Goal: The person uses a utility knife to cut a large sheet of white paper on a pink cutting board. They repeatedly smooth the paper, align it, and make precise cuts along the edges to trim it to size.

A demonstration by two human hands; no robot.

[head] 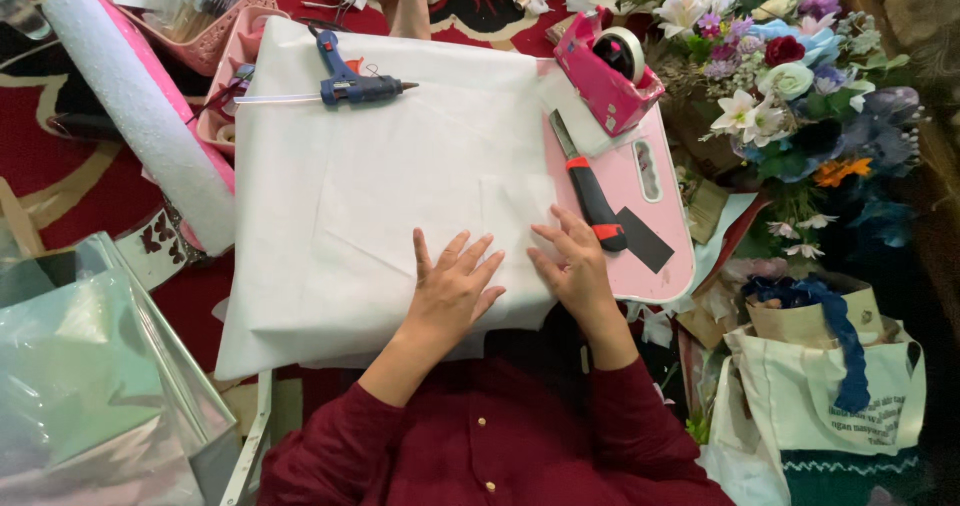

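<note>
White paper sheet (400, 186) lies spread over the pink desk (640, 256), covering most of it and overhanging the near and left edges. A fold or second layer shows near the sheet's right edge.

Left hand (452, 288) flat on the sheet, fingers spread wide, palm down, gripping nothing. Right hand (572, 258) likewise flat and open, fingers splayed at the sheet's right edge, holding nothing; its fingertips lie just beside the orange-and-black utility knife (592, 198).

Judgement: smoothing goes best with both palms pressing outward from the middle, keeping the edge square to the desk and clear of the blade.

Blue glue gun (352, 81) rests on the sheet's far side. Pink tape dispenser (610, 71) at the far right corner. Flower bouquet (790, 86) beyond, white foam roll (140, 116) to the left.
</note>
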